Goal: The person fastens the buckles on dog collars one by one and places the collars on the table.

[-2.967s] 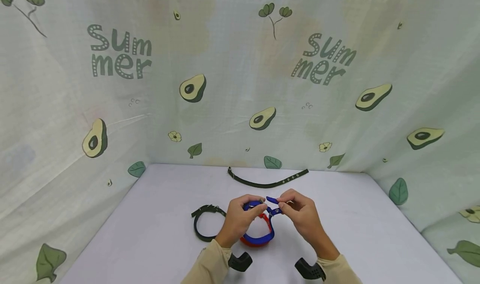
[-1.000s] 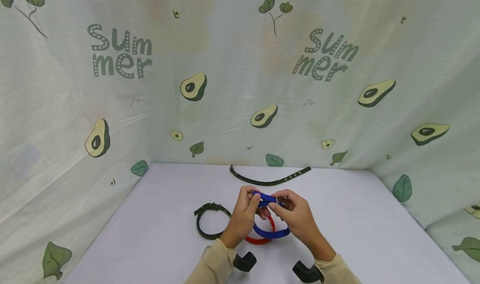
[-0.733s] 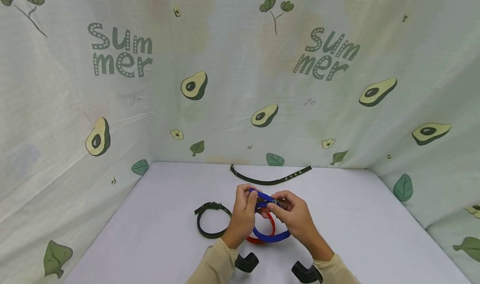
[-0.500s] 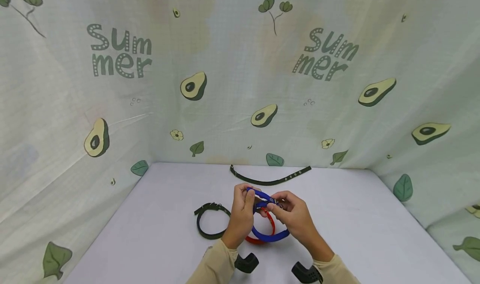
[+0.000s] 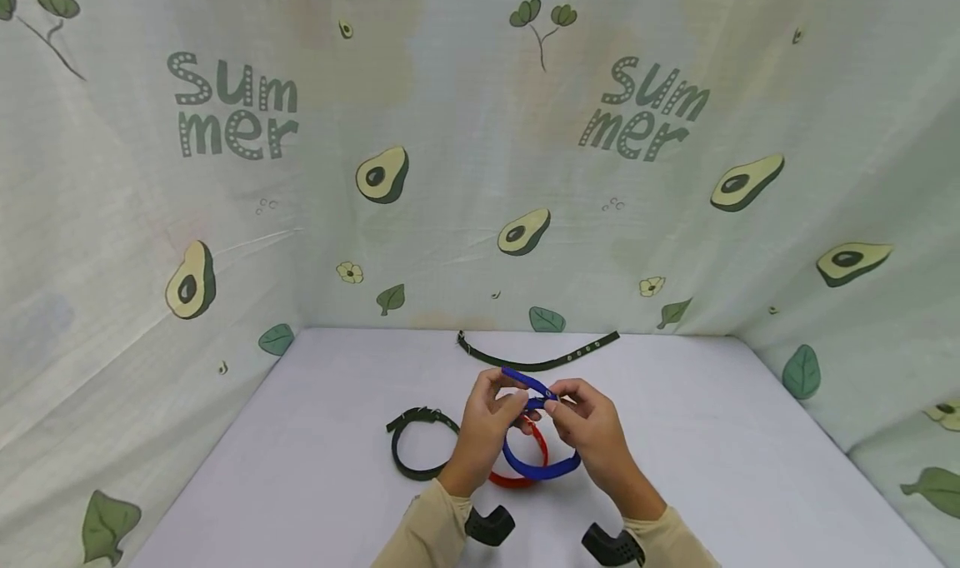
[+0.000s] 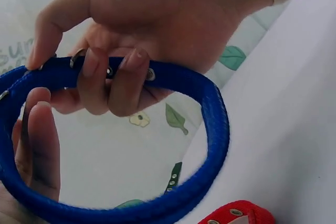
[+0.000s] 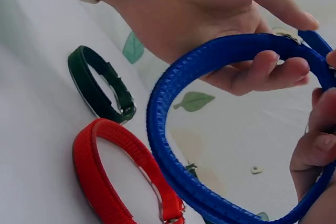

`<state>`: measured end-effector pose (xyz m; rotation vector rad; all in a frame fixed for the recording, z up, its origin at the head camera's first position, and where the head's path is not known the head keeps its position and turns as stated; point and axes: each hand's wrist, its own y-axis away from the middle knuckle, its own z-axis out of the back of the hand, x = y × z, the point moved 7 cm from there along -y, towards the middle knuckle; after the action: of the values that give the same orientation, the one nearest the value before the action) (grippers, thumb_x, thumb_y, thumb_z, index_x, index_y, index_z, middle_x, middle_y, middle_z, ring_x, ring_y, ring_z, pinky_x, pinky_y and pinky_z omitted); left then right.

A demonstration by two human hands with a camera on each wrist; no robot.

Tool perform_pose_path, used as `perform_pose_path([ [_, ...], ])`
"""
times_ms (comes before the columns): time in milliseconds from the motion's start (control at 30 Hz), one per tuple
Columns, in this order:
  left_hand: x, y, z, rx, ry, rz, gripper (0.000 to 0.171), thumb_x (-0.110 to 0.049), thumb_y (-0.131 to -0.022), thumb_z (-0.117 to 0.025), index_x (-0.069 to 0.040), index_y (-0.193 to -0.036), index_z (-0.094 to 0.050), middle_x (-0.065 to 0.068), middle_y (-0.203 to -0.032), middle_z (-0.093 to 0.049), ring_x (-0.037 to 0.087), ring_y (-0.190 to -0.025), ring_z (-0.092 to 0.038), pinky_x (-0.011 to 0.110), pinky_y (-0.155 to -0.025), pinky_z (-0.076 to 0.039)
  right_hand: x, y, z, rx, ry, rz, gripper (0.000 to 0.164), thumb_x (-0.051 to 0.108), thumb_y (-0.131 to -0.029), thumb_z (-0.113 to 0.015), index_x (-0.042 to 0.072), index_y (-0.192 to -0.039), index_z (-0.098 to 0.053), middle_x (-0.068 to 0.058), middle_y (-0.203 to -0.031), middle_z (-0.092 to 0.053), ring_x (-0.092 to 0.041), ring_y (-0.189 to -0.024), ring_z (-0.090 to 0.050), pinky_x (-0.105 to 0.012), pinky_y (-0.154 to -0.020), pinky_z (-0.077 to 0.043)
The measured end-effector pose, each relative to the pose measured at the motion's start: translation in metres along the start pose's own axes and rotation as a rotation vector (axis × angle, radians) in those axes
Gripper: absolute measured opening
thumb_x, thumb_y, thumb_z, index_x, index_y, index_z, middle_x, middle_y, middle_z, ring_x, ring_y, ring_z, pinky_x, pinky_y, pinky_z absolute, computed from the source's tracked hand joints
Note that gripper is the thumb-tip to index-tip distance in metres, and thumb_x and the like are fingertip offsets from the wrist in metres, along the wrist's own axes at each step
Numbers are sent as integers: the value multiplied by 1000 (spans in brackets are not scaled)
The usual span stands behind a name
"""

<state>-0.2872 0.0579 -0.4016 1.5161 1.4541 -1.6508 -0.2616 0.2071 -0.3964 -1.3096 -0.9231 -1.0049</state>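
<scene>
Both hands hold a blue buckled collar (image 5: 555,470), bent into a loop above the table. My left hand (image 5: 480,430) grips the strap near the metal fittings, with fingers (image 6: 94,87) curled over it beside the eyelets. From the other side, my right hand (image 5: 596,426) pinches the strap by the joint; in the right wrist view its fingers (image 7: 273,72) curl round the band. The strap's loose end (image 5: 517,376) sticks up between the hands. The buckle is partly hidden by fingers. A red collar (image 5: 512,482) lies looped on the table below.
A dark green collar (image 5: 397,455), fastened in a loop, lies left of the left hand. Another dark strap with eyelets (image 5: 517,366) lies stretched out at the back of the white table (image 5: 337,385). A printed cloth (image 5: 450,135) hangs behind and at the sides.
Three seconds ago the right hand pinched the blue strap's end apart from the buckle. Since then the loop has shifted right and the strap end has come up between the hands, pointing left.
</scene>
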Motion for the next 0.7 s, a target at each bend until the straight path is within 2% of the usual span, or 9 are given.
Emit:
perform_pose_path([
  [100, 3, 1, -1, 5, -56, 26, 35, -20, -98, -67, 1, -122, -53, 25, -105, -63, 21, -75, -64, 25, -67, -54, 0, 0, 3, -36, -35, 24, 18, 9, -98, -64, -3, -110, -58, -10, -80, -53, -12, -58, -45, -23, -49, -41],
  [167, 5, 2, -2, -2, -108, 34, 32, -22, -97, -69, -1, -119, -59, 21, -95, -65, 19, -70, -61, 23, -63, -52, -1, 0, 5, -45, -41, 34, 17, 9, -99, -62, -3, -111, -58, -9, -80, -52, -12, -57, -44, -22, -49, -40],
  [233, 4, 4, -2, -12, -155, 26, 29, -24, -98, -68, -5, -119, -64, 14, -96, -65, 19, -68, -60, 23, -61, -50, -2, 0, 5, -43, -42, 32, 19, 11, -100, -61, -3, -112, -58, -9, -79, -51, -12, -57, -44, -22, -49, -40],
  [333, 2, 4, -2, -33, -232, -18, 24, -24, -99, -65, -11, -119, -69, 5, -101, -63, 19, -70, -63, 24, -64, -52, -4, 0, 4, -35, -37, 17, 20, 14, -102, -60, -3, -113, -57, -10, -75, -50, -14, -59, -46, -23, -50, -42],
  [400, -10, 6, -7, -46, -288, -63, 22, -19, -100, -63, -10, -118, -71, 4, -104, -62, 21, -72, -63, 24, -66, -53, -3, -2, 4, -26, -31, 14, 22, 15, -103, -58, -3, -114, -56, -13, -76, -52, -16, -61, -49, -24, -52, -45],
  [567, -17, 7, -12, -81, -395, -143, 23, -11, -101, -61, -8, -120, -72, 5, -106, -60, 25, -72, -64, 24, -67, -55, -1, -4, 3, -3, -40, 5, 22, 15, -104, -54, -5, -115, -53, -22, -87, -56, -22, -72, -57, -27, -60, -53],
  [633, -8, 5, -10, -88, -429, -166, 24, -13, -101, -61, -12, -122, -73, 2, -107, -59, 22, -73, -64, 24, -66, -55, -2, -5, 2, 5, -52, -2, 22, 14, -104, -54, -5, -115, -52, -25, -90, -56, -22, -75, -58, -28, -62, -54],
  [700, -9, 6, -11, -92, -466, -195, 24, -16, -102, -61, -14, -122, -73, 0, -107, -57, 17, -75, -62, 24, -66, -55, -1, -5, 2, 12, -60, 1, 22, 14, -105, -54, -5, -116, -52, -26, -92, -56, -21, -76, -58, -28, -63, -54],
])
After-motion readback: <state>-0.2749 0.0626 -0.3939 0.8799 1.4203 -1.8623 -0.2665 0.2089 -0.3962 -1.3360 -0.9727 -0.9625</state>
